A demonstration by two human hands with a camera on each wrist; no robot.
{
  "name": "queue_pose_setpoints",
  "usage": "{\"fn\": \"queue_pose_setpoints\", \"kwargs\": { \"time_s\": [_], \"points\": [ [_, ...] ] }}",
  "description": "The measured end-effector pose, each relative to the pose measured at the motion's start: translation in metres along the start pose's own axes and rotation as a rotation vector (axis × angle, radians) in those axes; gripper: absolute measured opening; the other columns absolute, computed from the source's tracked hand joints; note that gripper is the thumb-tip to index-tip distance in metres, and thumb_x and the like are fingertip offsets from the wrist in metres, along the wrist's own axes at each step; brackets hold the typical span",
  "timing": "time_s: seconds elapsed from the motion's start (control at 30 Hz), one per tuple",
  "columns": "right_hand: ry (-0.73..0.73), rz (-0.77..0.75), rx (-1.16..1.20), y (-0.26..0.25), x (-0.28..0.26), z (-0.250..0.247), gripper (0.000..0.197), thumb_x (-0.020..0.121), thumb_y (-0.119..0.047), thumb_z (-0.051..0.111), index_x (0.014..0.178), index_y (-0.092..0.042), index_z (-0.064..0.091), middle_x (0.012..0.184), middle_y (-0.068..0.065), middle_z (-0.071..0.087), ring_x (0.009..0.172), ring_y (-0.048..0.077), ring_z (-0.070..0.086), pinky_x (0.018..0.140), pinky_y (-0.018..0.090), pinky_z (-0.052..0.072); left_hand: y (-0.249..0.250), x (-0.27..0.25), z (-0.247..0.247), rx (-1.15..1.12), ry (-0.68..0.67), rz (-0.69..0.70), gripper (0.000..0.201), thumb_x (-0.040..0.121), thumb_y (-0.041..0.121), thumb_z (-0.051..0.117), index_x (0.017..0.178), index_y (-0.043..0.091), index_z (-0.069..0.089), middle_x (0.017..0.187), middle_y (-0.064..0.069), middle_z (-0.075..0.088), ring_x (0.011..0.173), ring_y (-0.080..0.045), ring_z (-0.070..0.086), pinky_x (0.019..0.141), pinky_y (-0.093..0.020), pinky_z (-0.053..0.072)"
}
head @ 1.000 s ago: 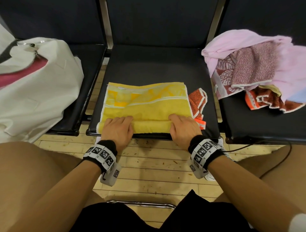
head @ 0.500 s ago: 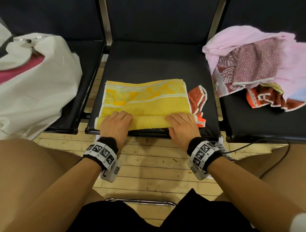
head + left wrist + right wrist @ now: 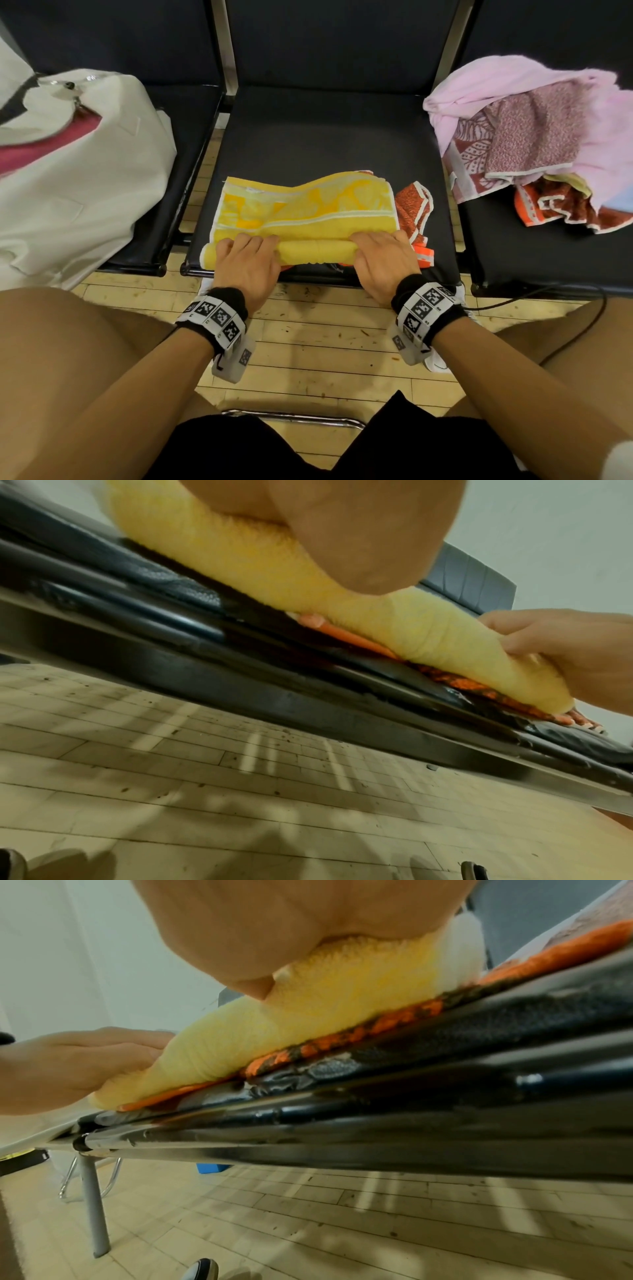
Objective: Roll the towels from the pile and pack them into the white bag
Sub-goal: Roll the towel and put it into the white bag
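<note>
Both hands sit on the roll, left hand [image 3: 245, 265] and right hand [image 3: 383, 263], fingers curled over the yellow towel [image 3: 308, 214] and pressed together. Since a second ago the roll has thickened and moved up the middle seat [image 3: 325, 137]; half remains flat. An orange towel [image 3: 412, 209] lies underneath, white bag [image 3: 78, 178] waits left.

Bag [image 3: 78, 164] on left seat – towel [image 3: 308, 216] on middle – pile [image 3: 534, 144] on right.
</note>
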State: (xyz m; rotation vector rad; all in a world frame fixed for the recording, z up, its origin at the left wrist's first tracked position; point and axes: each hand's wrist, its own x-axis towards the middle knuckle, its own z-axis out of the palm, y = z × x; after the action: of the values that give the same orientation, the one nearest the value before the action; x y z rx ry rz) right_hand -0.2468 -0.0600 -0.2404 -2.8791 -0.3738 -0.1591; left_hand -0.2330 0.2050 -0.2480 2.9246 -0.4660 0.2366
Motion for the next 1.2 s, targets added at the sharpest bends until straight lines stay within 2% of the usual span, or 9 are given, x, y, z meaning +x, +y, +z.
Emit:
{"fn": "queue_pose_setpoints", "kwargs": {
  "time_s": [0.13, 0.2, 0.33, 0.47, 0.57, 0.7, 0.83, 1.0, 1.2],
  "points": [
    [0.040, 0.073, 0.130, -0.001, 0.002, -0.001, 0.040, 0.090, -0.027, 0.049, 0.129, -0.016, 0.051, 0.108, 0.002, 0.065, 0.082, 0.022, 0.059, 0.088, 0.040, 0.043, -0.003, 0.006, -0.003, -0.019, -0.073, -0.008, 0.048, 0.092, 0.034, 0.025, 0.122, 0.019, 0.059, 0.096, 0.000, 0.068, 0.090, -0.027, 0.054, 0.085, -0.042, 0.026],
    [0.117, 0.061, 0.161, 0.000, 0.003, -0.001, 0.036, 0.085, -0.018, 0.057, 0.122, -0.015, 0.056, 0.113, 0.003, 0.062, 0.090, 0.024, 0.057, 0.086, 0.042, 0.046, -0.003, 0.007, -0.004, -0.023, -0.092, -0.004, 0.048, 0.090, 0.032, 0.027, 0.126, 0.021, 0.057, 0.101, 0.000, 0.066, 0.092, -0.027, 0.054, 0.088, -0.043, 0.028],
    [0.215, -0.016, 0.047, 0.012, 0.002, 0.007, 0.040, 0.072, -0.001, 0.061, 0.109, -0.015, 0.069, 0.108, 0.002, 0.064, 0.102, 0.023, 0.049, 0.085, 0.036, 0.032, -0.005, 0.007, -0.003, -0.087, -0.025, -0.028, 0.046, 0.083, 0.009, 0.057, 0.126, 0.024, 0.058, 0.117, -0.001, 0.057, 0.109, -0.026, 0.048, 0.095, -0.044, 0.026],
    [0.153, -0.006, 0.014, 0.009, -0.001, 0.009, 0.041, 0.075, -0.009, 0.056, 0.114, -0.014, 0.068, 0.113, 0.003, 0.065, 0.105, 0.024, 0.050, 0.089, 0.034, 0.032, -0.006, 0.009, -0.001, -0.113, -0.004, -0.035, 0.053, 0.077, -0.006, 0.060, 0.122, 0.022, 0.060, 0.120, -0.002, 0.058, 0.115, -0.026, 0.048, 0.098, -0.044, 0.025],
    [0.111, 0.067, 0.037, 0.007, -0.002, 0.009, 0.035, 0.086, -0.022, 0.062, 0.121, -0.017, 0.064, 0.120, 0.003, 0.064, 0.112, 0.026, 0.054, 0.098, 0.040, 0.036, -0.008, 0.009, -0.001, -0.098, -0.070, -0.031, 0.041, 0.089, 0.008, 0.053, 0.129, 0.019, 0.061, 0.125, -0.004, 0.063, 0.119, -0.028, 0.054, 0.109, -0.045, 0.026],
    [0.128, 0.077, 0.068, 0.009, 0.002, 0.009, 0.029, 0.092, -0.023, 0.063, 0.120, -0.019, 0.063, 0.118, 0.002, 0.065, 0.111, 0.026, 0.055, 0.099, 0.035, 0.026, -0.012, 0.005, -0.001, -0.052, -0.101, 0.009, 0.044, 0.096, 0.041, 0.047, 0.134, 0.020, 0.055, 0.128, -0.002, 0.062, 0.121, -0.026, 0.053, 0.114, -0.045, 0.023],
    [0.282, 0.024, 0.053, 0.007, 0.003, 0.001, 0.026, 0.089, -0.017, 0.059, 0.113, -0.018, 0.065, 0.106, 0.002, 0.065, 0.103, 0.021, 0.051, 0.094, 0.036, 0.024, -0.009, 0.008, -0.006, -0.083, -0.037, -0.032, 0.033, 0.099, 0.026, 0.050, 0.132, 0.021, 0.055, 0.121, 0.000, 0.061, 0.116, -0.025, 0.050, 0.109, -0.045, 0.024],
    [0.434, -0.034, 0.045, 0.003, 0.006, -0.018, 0.028, 0.085, -0.009, 0.066, 0.112, -0.016, 0.066, 0.108, 0.002, 0.065, 0.107, 0.018, 0.047, 0.095, 0.039, 0.024, -0.006, 0.013, -0.021, -0.098, 0.113, -0.027, 0.036, 0.096, 0.023, 0.046, 0.131, 0.018, 0.054, 0.119, -0.004, 0.062, 0.113, -0.028, 0.052, 0.100, -0.046, 0.027],
    [0.274, -0.048, -0.027, 0.005, -0.002, -0.016, 0.028, 0.089, -0.012, 0.053, 0.113, -0.016, 0.066, 0.094, -0.002, 0.064, 0.094, 0.023, 0.056, 0.096, 0.039, 0.025, -0.005, 0.006, -0.017, -0.067, 0.065, 0.024, 0.039, 0.097, 0.029, 0.031, 0.125, 0.019, 0.056, 0.103, -0.001, 0.062, 0.097, -0.025, 0.052, 0.090, -0.042, 0.025]
  ]
}}
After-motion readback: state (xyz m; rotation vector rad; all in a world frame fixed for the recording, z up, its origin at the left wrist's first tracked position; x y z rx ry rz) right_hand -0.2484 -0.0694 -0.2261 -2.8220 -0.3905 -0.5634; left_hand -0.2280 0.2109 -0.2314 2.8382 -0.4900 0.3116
